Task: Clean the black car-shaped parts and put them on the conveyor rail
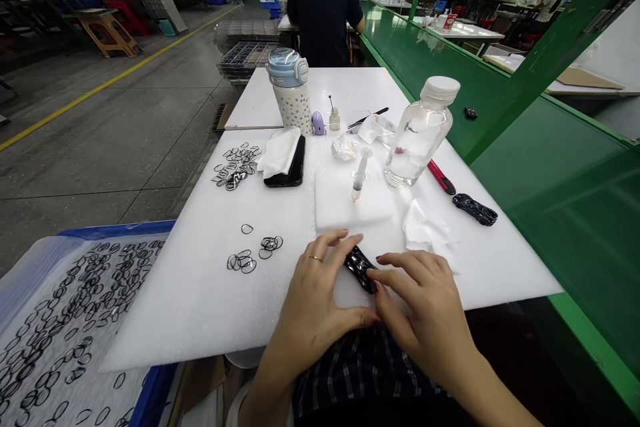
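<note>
Both of my hands meet on a small black glossy part (361, 267) at the near edge of the white foam sheet (200, 293). My left hand (313, 297), with a ring on one finger, pinches the part from the left. My right hand (425, 310) grips it from the right with finger and thumb. A few thin black rings (245, 260) lie just left of my hands. A syringe (360, 173) rests on a small white pad (350, 203) beyond them.
A clear bottle (419, 133), a red knife (441, 177), another black part (475, 209), tissues (425, 230), a phone under a cloth (285, 163), a dotted flask (291, 90) and a ring pile (236, 165) stand around. A blue tray of rings (60, 333) sits left. A person (323, 3) works ahead.
</note>
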A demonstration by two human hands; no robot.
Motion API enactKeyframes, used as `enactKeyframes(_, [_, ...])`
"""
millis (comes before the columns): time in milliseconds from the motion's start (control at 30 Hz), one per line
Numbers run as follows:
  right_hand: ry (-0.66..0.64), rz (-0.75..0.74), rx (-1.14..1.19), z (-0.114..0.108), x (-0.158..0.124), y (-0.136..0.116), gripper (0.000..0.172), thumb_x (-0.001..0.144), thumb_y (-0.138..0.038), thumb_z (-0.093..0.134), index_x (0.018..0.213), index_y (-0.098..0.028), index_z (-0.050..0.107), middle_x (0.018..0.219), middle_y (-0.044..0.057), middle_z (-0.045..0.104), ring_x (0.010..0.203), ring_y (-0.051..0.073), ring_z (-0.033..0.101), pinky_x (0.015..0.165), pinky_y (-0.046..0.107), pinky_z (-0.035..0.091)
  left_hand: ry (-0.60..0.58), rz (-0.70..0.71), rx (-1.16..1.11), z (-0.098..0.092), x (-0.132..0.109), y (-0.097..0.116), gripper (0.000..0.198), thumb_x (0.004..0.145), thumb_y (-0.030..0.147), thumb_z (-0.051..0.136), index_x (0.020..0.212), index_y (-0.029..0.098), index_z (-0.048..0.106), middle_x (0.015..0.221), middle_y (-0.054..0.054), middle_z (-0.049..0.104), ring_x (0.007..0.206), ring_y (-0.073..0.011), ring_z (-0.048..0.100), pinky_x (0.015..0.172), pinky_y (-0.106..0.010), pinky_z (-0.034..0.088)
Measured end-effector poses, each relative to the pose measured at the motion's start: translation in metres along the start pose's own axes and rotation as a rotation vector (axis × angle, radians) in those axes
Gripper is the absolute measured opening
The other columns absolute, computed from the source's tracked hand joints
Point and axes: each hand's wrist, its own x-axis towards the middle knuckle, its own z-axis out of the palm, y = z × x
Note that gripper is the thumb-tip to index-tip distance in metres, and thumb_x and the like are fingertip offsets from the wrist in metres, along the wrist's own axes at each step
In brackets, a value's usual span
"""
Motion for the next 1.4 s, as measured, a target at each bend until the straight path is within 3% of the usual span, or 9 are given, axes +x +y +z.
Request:
enactKeyframes(267, [0.084, 0.077, -0.094, -0.015, 0.01, 0.025, 0.046, 0.086, -0.025, 0.056, 0.131, -0.019, 0.049, 0.097, 0.005, 0.068, 0.086, 0.022, 0.06, 0.081, 0.04, 0.045, 0.162, -0.08, -0.18, -0.006, -0.007, -0.007, 0.06, 0.081, 0.064, 0.057, 0.133, 0.035, 0.046, 0.137, -0.003, 0.047, 0.127, -0.0274, 0.045, 0.104, -0.047, 0.042])
enactKeyframes(367, [0.339, 0.53, -0.346, -0.075, -0.022, 0.1, 0.052, 0.078, -0.039, 0.063, 0.128, -0.027, 0.054, 0.103, 0.005, 0.068, 0.088, 0.026, 0.065, 0.077, 0.041, 0.048, 0.139, -0.141, -0.117, -0.004, -0.008, -0.004, 0.041, 0.086, 0.053, 0.057, 0.125, 0.039, 0.053, 0.134, 0.001, 0.05, 0.124, -0.0265, 0.048, 0.104, -0.05, 0.042])
enactKeyframes(567, [0.001, 1.328, -0.74, -0.161, -0.101, 0.202, 0.064, 0.075, -0.057, 0.056, 0.132, -0.027, 0.05, 0.104, 0.017, 0.068, 0.087, 0.042, 0.062, 0.059, 0.049, 0.042, 0.074, -0.088, -0.051, -0.003, -0.006, -0.004, 0.027, 0.087, 0.046, 0.057, 0.112, 0.037, 0.061, 0.124, 0.001, 0.058, 0.117, -0.0261, 0.055, 0.097, -0.047, 0.049])
enactKeyframes(700, [0.237, 0.897, -0.589, -0.131, -0.062, 0.181, 0.049, 0.084, -0.051, 0.047, 0.12, -0.019, 0.058, 0.109, 0.019, 0.067, 0.092, 0.041, 0.062, 0.072, 0.053, 0.045, 0.092, -0.055, -0.032, -0.003, -0.005, -0.003, 0.025, 0.088, 0.043, 0.057, 0.109, 0.031, 0.064, 0.117, -0.003, 0.062, 0.111, -0.0262, 0.058, 0.093, -0.047, 0.05])
enactKeyframes(867, [0.03, 0.507, -0.328, -0.076, 0.016, 0.158, 0.056, 0.084, -0.035, 0.054, 0.138, -0.022, 0.044, 0.113, 0.007, 0.068, 0.094, 0.028, 0.063, 0.075, 0.039, 0.049, 0.097, -0.042, -0.01, -0.002, -0.007, -0.001, 0.024, 0.089, 0.039, 0.057, 0.109, 0.029, 0.064, 0.114, -0.003, 0.063, 0.109, -0.0257, 0.059, 0.092, -0.046, 0.05])
enactKeyframes(1067, [0.191, 0.213, -0.198, -0.049, 0.027, 0.094, 0.046, 0.087, -0.022, 0.053, 0.132, -0.016, 0.048, 0.116, 0.014, 0.064, 0.099, 0.029, 0.06, 0.084, 0.045, 0.049, 0.137, -0.003, 0.094, 0.002, -0.008, 0.0, 0.046, 0.087, 0.028, 0.058, 0.132, 0.029, 0.047, 0.131, -0.005, 0.055, 0.12, -0.0246, 0.054, 0.099, -0.044, 0.049])
enactKeyframes(1200, [-0.312, -0.19, 0.2, -0.027, 0.033, 0.027, 0.045, 0.086, -0.007, 0.049, 0.128, -0.022, 0.05, 0.113, 0.01, 0.064, 0.104, 0.021, 0.059, 0.086, 0.037, 0.052, 0.136, 0.043, 0.136, 0.005, -0.016, -0.002, 0.068, 0.088, 0.02, 0.055, 0.147, 0.031, 0.023, 0.147, -0.006, 0.041, 0.133, -0.0231, 0.043, 0.105, -0.041, 0.047])
enactKeyframes(1267, [-0.427, -0.19, 0.241, -0.02, 0.044, 0.015, 0.037, 0.086, -0.008, 0.051, 0.12, -0.022, 0.056, 0.107, 0.007, 0.067, 0.1, 0.021, 0.061, 0.085, 0.037, 0.053, 0.169, 0.084, 0.126, 0.007, -0.025, -0.004, 0.061, 0.091, 0.016, 0.049, 0.145, 0.033, 0.028, 0.14, -0.004, 0.05, 0.128, -0.0195, 0.049, 0.103, -0.035, 0.048])
enactKeyframes(1400, [-0.073, 0.124, 0.283, -0.014, 0.08, 0.025, 0.025, 0.084, -0.027, 0.063, 0.107, -0.017, 0.059, 0.1, 0.008, 0.068, 0.088, 0.021, 0.065, 0.078, 0.037, 0.053, 0.238, 0.077, 0.096, 0.012, -0.039, 0.0, 0.05, 0.09, 0.013, 0.051, 0.136, 0.031, 0.045, 0.119, -0.003, 0.062, 0.107, -0.019, 0.062, 0.09, -0.031, 0.054])
